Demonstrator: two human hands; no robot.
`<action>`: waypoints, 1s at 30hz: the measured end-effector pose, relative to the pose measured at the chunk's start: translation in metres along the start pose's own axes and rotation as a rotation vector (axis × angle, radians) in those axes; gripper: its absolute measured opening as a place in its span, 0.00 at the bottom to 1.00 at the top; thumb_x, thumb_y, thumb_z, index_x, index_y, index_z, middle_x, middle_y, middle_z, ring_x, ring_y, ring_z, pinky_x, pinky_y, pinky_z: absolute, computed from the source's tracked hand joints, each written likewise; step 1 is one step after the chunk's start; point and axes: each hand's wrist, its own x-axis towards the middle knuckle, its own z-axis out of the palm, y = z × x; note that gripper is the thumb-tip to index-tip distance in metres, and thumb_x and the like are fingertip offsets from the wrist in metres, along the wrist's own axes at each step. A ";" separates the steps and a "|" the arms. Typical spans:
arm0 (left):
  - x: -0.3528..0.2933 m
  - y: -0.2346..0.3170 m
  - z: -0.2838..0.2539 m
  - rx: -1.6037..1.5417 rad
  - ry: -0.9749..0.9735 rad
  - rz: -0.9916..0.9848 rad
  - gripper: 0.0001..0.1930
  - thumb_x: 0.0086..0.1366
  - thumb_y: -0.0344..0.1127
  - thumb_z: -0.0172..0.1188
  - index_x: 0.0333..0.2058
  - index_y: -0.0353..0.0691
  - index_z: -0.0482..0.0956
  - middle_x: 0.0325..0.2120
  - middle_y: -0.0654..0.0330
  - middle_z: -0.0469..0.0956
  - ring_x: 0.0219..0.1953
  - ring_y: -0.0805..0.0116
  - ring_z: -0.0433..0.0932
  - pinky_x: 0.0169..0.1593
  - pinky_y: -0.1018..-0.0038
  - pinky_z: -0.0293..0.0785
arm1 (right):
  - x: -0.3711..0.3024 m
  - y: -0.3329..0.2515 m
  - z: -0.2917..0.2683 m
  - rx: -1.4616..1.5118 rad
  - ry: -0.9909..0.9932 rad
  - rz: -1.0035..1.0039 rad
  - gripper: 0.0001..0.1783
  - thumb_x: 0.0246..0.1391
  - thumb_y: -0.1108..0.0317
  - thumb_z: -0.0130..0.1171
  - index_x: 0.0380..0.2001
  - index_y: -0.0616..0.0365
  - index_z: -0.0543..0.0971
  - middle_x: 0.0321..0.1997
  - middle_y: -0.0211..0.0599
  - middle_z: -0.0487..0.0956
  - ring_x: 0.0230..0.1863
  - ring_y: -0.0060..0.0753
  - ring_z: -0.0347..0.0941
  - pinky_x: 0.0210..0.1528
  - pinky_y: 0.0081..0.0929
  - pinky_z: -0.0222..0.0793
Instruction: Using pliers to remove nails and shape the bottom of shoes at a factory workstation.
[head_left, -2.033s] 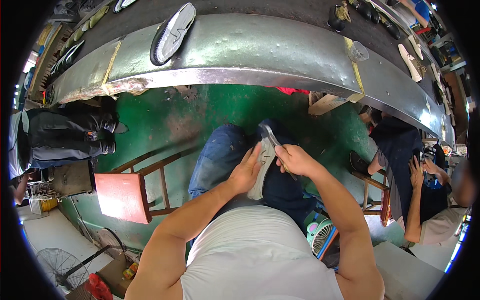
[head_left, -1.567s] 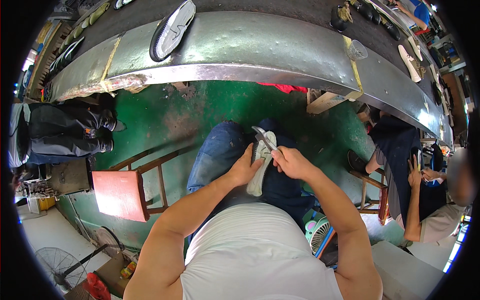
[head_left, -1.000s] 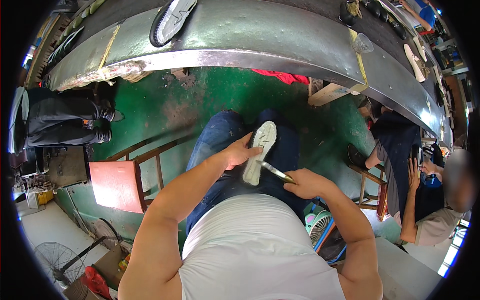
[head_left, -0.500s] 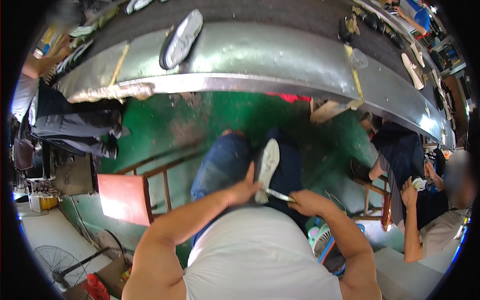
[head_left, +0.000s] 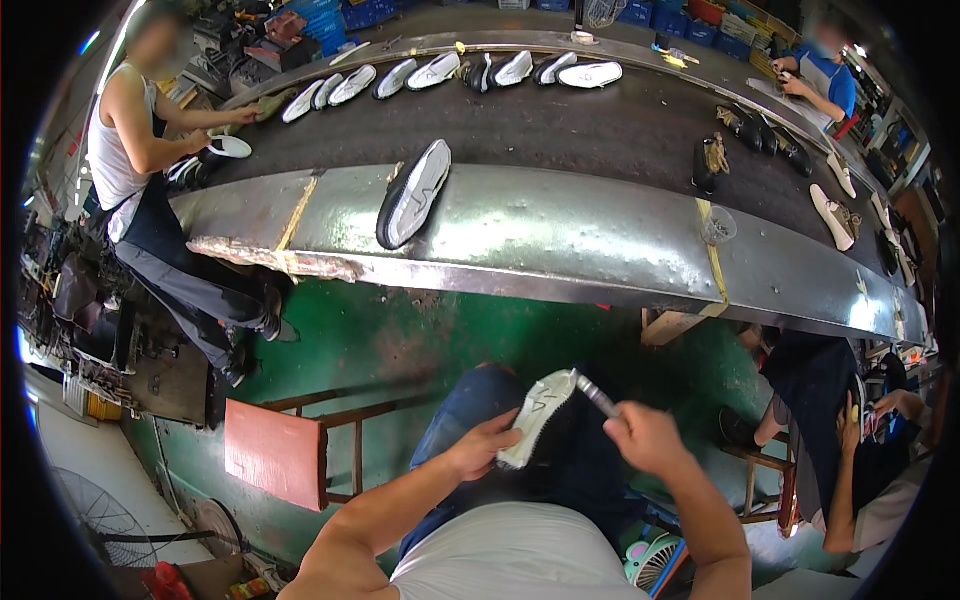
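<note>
My left hand is closed on one end of a shoe, which is tilted above my lap with its pale, dark-lined underside facing up. Slim and silvery grey, a tool is gripped in my right hand. Its tip meets the shoe's far right edge; what kind of tip it has is too small to tell. Ahead, another shoe with a white underside and black sides lies on the metal edge of the workbench.
Beyond the metal edge runs a dark conveyor belt with a row of shoes along its far side. A stool stands at my left, a small fan at lower right. Co-workers stand at left and far right; another sits at right.
The view has tilted up, showing more of the belt. My left hand has turned the shoe, and my right hand has brought the tool from its near end to its far end.
</note>
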 end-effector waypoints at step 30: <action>0.202 0.445 0.040 2.395 1.193 0.708 0.27 0.63 0.45 0.58 0.59 0.40 0.72 0.52 0.48 0.77 0.60 0.48 0.72 0.61 0.52 0.68 | 0.187 0.072 -0.100 -0.273 0.644 -0.208 0.22 0.50 0.56 0.67 0.42 0.58 0.76 0.38 0.41 0.78 0.41 0.49 0.74 0.45 0.44 0.68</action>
